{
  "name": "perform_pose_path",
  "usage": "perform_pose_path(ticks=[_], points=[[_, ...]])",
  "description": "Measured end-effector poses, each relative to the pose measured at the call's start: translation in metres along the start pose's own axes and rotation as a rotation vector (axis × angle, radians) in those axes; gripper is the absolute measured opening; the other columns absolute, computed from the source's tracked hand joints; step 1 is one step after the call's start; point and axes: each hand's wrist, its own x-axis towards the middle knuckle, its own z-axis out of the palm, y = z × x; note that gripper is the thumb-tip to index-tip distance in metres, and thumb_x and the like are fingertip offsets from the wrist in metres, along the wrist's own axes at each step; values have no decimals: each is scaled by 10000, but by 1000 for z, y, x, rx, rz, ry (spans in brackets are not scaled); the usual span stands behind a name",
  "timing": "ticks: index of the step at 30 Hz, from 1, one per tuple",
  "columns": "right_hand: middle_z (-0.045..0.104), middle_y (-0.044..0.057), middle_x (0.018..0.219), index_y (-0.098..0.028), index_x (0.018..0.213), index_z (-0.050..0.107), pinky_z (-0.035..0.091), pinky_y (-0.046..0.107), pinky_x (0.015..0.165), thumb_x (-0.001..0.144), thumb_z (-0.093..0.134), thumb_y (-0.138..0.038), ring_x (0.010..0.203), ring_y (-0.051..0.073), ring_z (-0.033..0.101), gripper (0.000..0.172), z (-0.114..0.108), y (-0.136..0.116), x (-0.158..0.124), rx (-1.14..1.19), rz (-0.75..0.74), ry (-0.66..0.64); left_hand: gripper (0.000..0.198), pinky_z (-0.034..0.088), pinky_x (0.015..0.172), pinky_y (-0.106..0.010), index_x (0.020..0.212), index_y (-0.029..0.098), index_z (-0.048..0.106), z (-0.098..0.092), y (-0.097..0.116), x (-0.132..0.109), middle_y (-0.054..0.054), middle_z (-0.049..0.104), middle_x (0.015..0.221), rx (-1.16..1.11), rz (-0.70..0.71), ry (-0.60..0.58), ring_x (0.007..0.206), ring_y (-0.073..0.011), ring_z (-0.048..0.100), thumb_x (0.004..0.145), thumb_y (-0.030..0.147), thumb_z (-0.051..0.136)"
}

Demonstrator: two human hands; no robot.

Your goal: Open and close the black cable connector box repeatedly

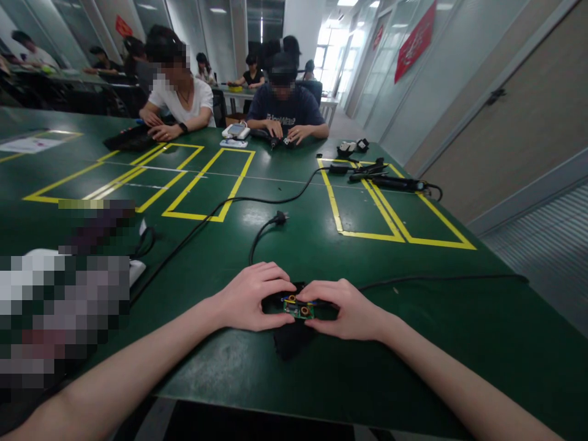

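Between my two hands is a small green circuit board [292, 310] with copper-wound coils and thin coloured wires. My left hand [255, 297] pinches its left end between thumb and fingers. From the other side, my right hand [346, 309] grips the board's right end the same way. Beneath the board a black plastic casing piece [289, 343] shows on the table, partly hidden by my hands. Beyond my left hand lies a black power plug [280, 218] on a short cord. A black cable [413, 278] leads off to the right from near my right hand.
The green table [220, 380] bears yellow tape outlines [195, 215]. A long black cord [248, 198] crosses it to black tools [395, 184] at the far right. Two people sit opposite, one in a white shirt [197, 101], one in a dark shirt [294, 110]. Blurred items fill the left.
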Motion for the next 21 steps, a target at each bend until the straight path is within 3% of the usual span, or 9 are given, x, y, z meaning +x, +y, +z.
perform_pose_path(ticks=[9,13,15,21], points=[[803,43,1068,-238,1172,703,609,296,837,876,771,-285,928,201,781,307,-4,9,-1,-60,63,51,605,504,979,-421,1178,188,703,0,2,1,-102,729,1136,8,-46,-34,1045,-278,689,789,636,819],[805,46,1031,-225,1119,710,611,278,808,885,768,-289,906,195,783,249,-5,10,-1,-73,43,82,809,476,1063,-470,1294,195,644,2,7,1,-121,700,1246,3,-79,-53,1144,-320,659,692,689,860],[809,51,1023,-217,1110,714,617,274,805,891,769,-294,892,194,787,239,-5,12,-1,-87,20,104,855,452,1111,-484,1347,195,596,4,9,1,-129,670,1315,-7,-87,-76,1213,-335,627,678,645,881],[811,66,1010,-208,1109,713,633,268,803,901,773,-319,888,196,795,243,-4,18,-3,-119,-53,140,687,420,1168,-482,1388,191,524,5,11,-1,-126,629,1390,-50,-107,-122,1312,-325,576,757,330,757]])
